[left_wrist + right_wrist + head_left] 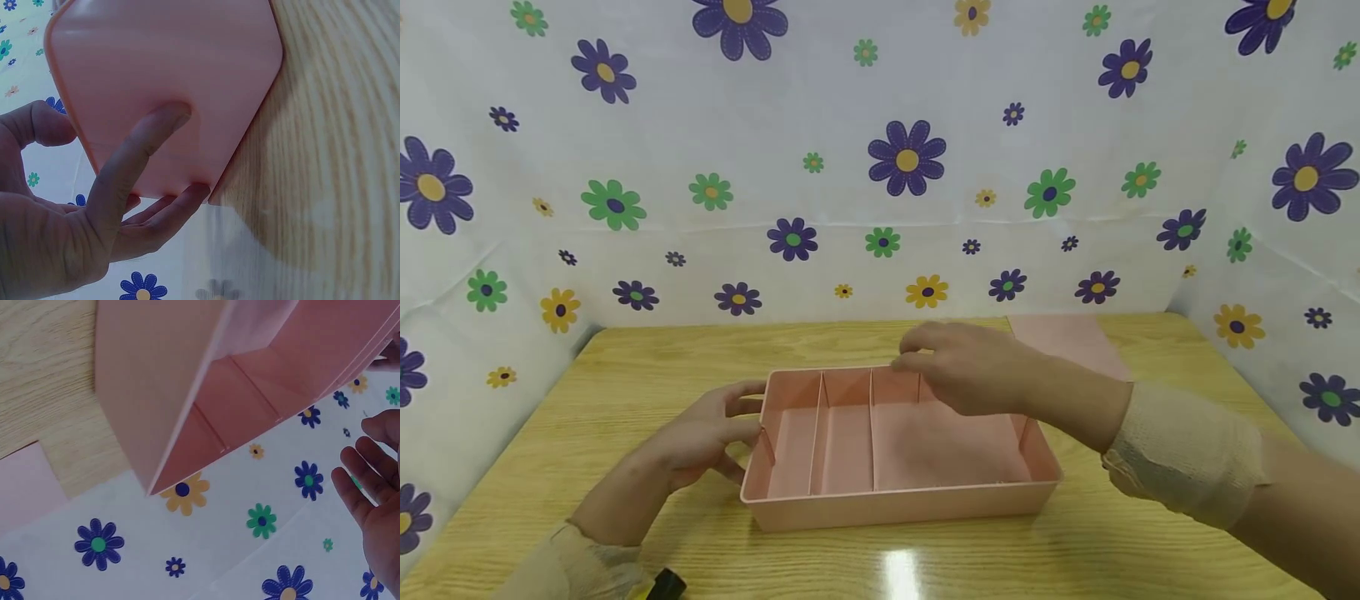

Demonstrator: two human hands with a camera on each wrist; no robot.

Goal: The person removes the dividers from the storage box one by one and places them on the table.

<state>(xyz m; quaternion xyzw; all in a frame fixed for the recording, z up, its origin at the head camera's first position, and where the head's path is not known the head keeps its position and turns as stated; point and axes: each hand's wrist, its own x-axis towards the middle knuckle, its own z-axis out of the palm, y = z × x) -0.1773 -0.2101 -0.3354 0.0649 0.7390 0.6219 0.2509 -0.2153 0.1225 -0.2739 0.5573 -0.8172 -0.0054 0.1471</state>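
A shallow pink plastic box (895,506) rests on the table, with two thin dividers in its left part and a wide compartment on the right. At its left end is my left hand (700,437), fingers spread and touching the end wall (156,62); in the left wrist view one finger lies along that wall and other fingertips meet its edge. Over the back of the box reaches my right hand (977,371), fingertips close to the back rim. From the right wrist, its fingers (369,481) look loosely extended and hold nothing.
A flat pink sheet or panel (1067,342) lies behind the box on the right of the wooden table (662,358). A black-capped item (666,586) shows beside the left wrist. Flower-print cloth (850,108) hangs at the back and sides.
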